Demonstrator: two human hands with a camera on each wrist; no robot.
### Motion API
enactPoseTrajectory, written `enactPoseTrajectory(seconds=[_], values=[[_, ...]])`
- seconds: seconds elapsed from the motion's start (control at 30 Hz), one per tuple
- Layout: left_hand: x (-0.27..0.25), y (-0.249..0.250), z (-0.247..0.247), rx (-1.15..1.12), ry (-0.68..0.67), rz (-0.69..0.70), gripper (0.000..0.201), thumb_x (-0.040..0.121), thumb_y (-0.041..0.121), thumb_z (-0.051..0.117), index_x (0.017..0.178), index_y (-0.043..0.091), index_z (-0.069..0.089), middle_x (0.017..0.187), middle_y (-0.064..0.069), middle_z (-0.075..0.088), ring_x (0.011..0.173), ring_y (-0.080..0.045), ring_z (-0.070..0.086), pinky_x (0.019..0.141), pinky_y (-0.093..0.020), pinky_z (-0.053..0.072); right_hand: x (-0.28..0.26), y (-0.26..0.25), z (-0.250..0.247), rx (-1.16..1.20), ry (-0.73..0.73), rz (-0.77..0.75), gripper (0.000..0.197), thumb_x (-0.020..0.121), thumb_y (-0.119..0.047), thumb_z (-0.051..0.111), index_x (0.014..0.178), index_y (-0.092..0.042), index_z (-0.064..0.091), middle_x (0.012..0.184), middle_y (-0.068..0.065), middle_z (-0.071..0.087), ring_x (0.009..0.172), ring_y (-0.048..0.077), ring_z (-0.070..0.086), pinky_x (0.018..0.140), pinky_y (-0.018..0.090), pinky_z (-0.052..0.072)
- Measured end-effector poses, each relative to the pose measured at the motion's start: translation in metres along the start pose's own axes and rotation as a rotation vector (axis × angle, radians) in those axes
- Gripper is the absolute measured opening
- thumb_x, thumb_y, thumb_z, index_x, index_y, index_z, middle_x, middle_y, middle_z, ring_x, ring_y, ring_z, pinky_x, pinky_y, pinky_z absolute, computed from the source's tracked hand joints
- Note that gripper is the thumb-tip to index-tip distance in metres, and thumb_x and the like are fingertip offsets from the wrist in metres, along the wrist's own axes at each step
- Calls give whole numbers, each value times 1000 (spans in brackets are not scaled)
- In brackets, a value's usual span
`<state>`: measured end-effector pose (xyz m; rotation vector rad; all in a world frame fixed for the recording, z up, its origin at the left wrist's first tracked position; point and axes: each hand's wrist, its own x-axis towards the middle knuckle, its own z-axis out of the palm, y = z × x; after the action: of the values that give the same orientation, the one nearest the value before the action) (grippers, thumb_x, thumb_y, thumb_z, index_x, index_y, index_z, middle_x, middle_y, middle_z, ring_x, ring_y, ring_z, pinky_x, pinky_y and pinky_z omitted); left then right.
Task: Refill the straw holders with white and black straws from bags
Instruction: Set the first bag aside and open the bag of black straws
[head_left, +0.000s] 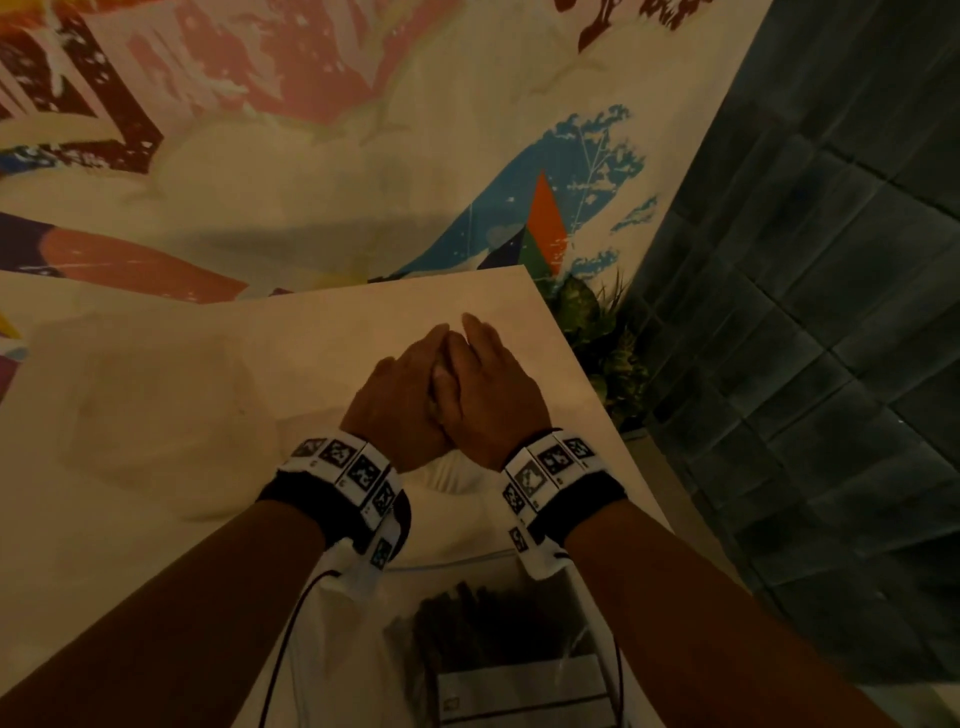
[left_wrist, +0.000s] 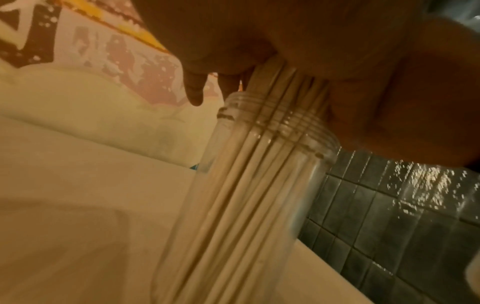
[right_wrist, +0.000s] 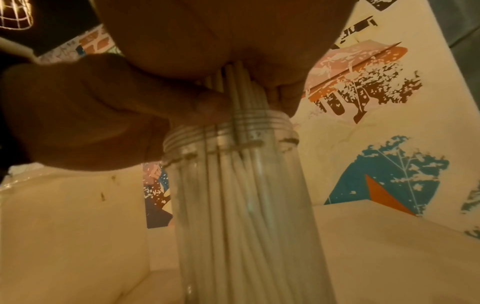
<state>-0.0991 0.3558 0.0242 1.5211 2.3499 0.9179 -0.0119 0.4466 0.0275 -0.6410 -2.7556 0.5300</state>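
Note:
A clear glass jar (left_wrist: 259, 185) (right_wrist: 233, 205) with a threaded neck stands on the pale table (head_left: 260, 364), packed with white straws (left_wrist: 272, 92) (right_wrist: 241, 92) that stick out above its rim. Both hands lie side by side over the jar, hiding it in the head view. My left hand (head_left: 410, 374) and right hand (head_left: 488, 374) have straight fingers, and their palms press on the straw tops. A thumb (right_wrist: 207, 105) touches the bundle just above the rim. A clear bag of black straws (head_left: 483, 618) lies near me under the wrists.
The table's right edge (head_left: 587, 374) runs close beside the hands, with a green plant (head_left: 597, 338) and a dark tiled wall (head_left: 805, 312) past it. A painted mural wall (head_left: 311, 130) stands behind. A faint clear plastic bag (head_left: 156, 415) lies to the left.

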Motion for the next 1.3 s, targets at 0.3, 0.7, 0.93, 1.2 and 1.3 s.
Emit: enactPoseTrajectory(seconds=[0.3, 0.7, 0.93, 1.2, 1.3], values=[[-10, 12, -23, 73, -60, -226, 133, 52, 63, 76, 146, 23, -9, 156, 3, 9, 142, -19, 17, 113, -52, 22, 3, 0, -23, 55, -128, 92, 57, 98, -51, 28, 149, -30, 17, 160, -1, 2, 147, 26, 1, 116, 53, 5], [-100, -15, 54, 263, -723, -514, 52, 89, 53, 45, 123, 15, 54, 128, -7, 56, 115, -25, 55, 96, -34, 46, -141, 33, 8, 426, -288, 535, 15, 86, -25, 63, 71, -26, 65, 69, -4, 69, 65, 15, 67, 70, 43, 56], [-107, 4, 40, -66, -554, -460, 15, 89, 28, 55, 82, 16, 51, 88, -2, 56, 90, -25, 54, 74, -33, 43, -154, 33, 13, 550, -256, 746, 16, 86, -34, 66, 92, -19, 65, 86, 7, 71, 68, 26, 69, 68, 46, 59], [-164, 110, -40, -473, -59, -93, 13, 77, 26, 66, 77, 22, 53, 80, 4, 59, 69, -13, 57, 58, -20, 43, -158, -33, -90, 463, -45, 753, 66, 74, -69, 59, 56, -6, 65, 52, 10, 65, 52, 25, 63, 61, 40, 52], [-191, 137, -59, -576, -211, 43, 21, 77, 25, 71, 89, 25, 53, 78, 12, 58, 79, -6, 57, 68, -16, 45, -178, -61, -116, 451, -19, 686, 41, 85, -29, 66, 60, 3, 64, 45, 12, 60, 38, 19, 55, 47, 33, 46]])
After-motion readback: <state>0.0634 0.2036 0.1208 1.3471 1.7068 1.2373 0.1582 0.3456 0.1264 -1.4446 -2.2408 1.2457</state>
